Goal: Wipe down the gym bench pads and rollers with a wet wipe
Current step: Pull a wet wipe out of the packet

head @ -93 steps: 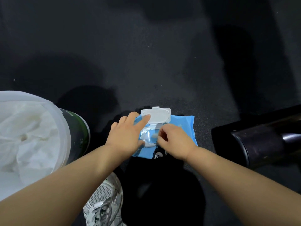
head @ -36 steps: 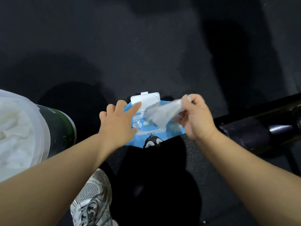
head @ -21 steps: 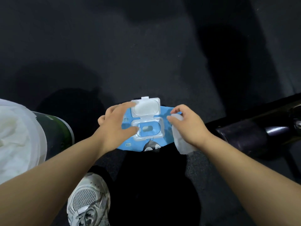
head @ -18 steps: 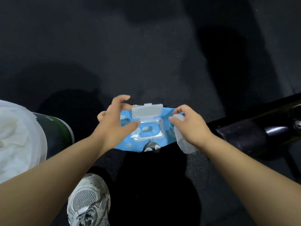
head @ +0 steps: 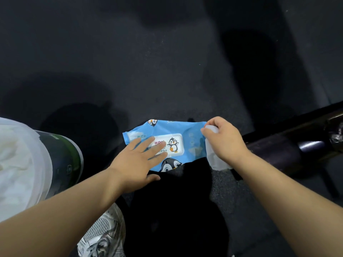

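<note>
A blue wet-wipe pack (head: 189,130) with penguin pictures lies on the dark floor, its white lid (head: 173,144) closed. My left hand (head: 137,160) presses flat on the lid with straight fingers. My right hand (head: 224,140) grips a white wet wipe (head: 216,162), which hangs below the fist, and touches the pack's right edge. A black bench roller (head: 274,154) lies just right of that hand.
A green bin (head: 61,160) lined with a white bag (head: 20,164) stands at the left. My grey sneaker (head: 104,236) is at the bottom. A dark metal bench frame (head: 297,123) runs up to the right. Dark rubber floor (head: 148,62) stretches ahead.
My right hand pulled a wipe out of the pack and now holds it bunched. My left hand flipped the lid down and lies flat on it.
</note>
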{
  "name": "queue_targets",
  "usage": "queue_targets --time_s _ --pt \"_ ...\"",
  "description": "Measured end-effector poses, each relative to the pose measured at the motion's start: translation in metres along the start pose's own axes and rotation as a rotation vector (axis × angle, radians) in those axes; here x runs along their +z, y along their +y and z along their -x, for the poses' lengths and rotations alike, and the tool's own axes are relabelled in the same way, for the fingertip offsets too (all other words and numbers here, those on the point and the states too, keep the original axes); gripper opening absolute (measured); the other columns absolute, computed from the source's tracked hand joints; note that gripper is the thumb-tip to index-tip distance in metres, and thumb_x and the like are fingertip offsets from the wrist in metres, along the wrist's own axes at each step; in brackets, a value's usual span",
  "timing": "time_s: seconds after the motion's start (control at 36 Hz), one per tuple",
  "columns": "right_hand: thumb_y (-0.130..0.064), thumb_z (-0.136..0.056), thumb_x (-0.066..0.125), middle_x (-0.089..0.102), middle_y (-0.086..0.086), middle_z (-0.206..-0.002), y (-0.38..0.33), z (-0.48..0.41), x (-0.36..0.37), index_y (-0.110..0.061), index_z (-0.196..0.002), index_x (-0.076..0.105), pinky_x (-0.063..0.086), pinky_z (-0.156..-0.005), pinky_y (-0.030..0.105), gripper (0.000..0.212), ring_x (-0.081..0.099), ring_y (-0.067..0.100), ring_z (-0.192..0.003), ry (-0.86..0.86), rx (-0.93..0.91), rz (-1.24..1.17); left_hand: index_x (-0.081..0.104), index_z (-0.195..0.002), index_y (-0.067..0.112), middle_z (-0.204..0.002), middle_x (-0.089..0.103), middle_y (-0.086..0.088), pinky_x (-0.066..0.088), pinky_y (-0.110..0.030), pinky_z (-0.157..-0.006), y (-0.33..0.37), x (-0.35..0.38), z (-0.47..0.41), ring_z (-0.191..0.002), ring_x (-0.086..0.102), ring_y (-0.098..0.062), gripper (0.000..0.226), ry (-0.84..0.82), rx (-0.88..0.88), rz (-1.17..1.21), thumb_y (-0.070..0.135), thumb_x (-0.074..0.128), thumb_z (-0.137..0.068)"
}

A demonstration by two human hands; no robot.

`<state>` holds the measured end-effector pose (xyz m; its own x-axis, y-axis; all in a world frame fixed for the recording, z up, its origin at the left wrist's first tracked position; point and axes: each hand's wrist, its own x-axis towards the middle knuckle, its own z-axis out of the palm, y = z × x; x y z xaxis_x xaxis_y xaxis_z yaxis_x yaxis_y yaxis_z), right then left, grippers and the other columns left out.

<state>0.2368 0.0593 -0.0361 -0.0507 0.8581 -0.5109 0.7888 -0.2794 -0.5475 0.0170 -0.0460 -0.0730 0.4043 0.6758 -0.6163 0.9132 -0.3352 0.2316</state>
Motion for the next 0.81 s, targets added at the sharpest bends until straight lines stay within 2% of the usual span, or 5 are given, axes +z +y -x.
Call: queue_targets --time_s 0.22,0.42,0.53,0.72,0.81 --pt "-0.030 -0.087 0.056 0.060 -0.010 -0.088 -0.003 0.000 0.001 -0.022 -0.087 0.056 0.040 -0.064 0.019 0.008 0.054 0.006 -0.083 -0.086 -0.015 0.019 0.001 -0.150 0.029 -0.157 -0.014 0.007 -0.005 -0.044 -0.116 0.011 -0.010 -0.009 -0.144 -0.015 -0.026 0.061 -0.068 -0.052 -0.054 0.055 0.017 -0.097" --pt "-0.021 -0.089 0.053 0.059 -0.006 -0.094 -0.012 0.018 -0.013 -0.022 -0.099 0.053 0.042 -0.065 0.025 0.011 0.055 0.013 -0.087 -0.204 0.033 0.038 0.050 -0.128 0.028 -0.150 0.029 0.004 0.021 -0.036 -0.110 0.012 -0.039 0.005 -0.137 0.022 -0.022 0.041 -0.122 -0.052 0.040 0.047 0.031 -0.097" --pt "-0.014 -0.087 0.053 0.055 -0.012 -0.088 -0.032 0.047 -0.032 -0.020 -0.100 0.052 0.041 -0.054 0.016 0.015 0.052 0.007 -0.075 -0.175 0.054 0.009 0.050 -0.124 0.024 -0.122 0.051 0.003 0.039 -0.036 -0.095 0.018 -0.072 0.032 -0.115 0.046 -0.020 0.040 -0.197 -0.072 0.033 0.048 0.033 -0.096" --pt "-0.022 -0.082 0.061 0.054 -0.009 -0.070 -0.092 0.120 -0.102 -0.016 -0.085 0.056 0.038 -0.052 0.025 0.009 0.045 0.011 -0.059 -0.191 0.027 0.010 0.052 -0.119 0.027 -0.115 0.055 0.005 0.041 -0.035 -0.086 0.041 -0.155 0.126 -0.108 0.053 -0.020 0.036 -0.104 -0.123 0.104 0.048 0.036 -0.095" --pt "-0.022 -0.080 0.065 0.054 -0.006 -0.071 -0.132 0.158 -0.142 -0.020 -0.077 0.056 0.037 -0.047 0.018 0.010 0.046 0.011 -0.058 -0.193 -0.028 0.028 0.052 -0.120 0.030 -0.116 0.055 0.007 0.036 -0.031 -0.079 0.057 -0.205 0.186 -0.110 0.053 -0.018 0.034 -0.021 -0.176 0.225 0.048 0.038 -0.094"
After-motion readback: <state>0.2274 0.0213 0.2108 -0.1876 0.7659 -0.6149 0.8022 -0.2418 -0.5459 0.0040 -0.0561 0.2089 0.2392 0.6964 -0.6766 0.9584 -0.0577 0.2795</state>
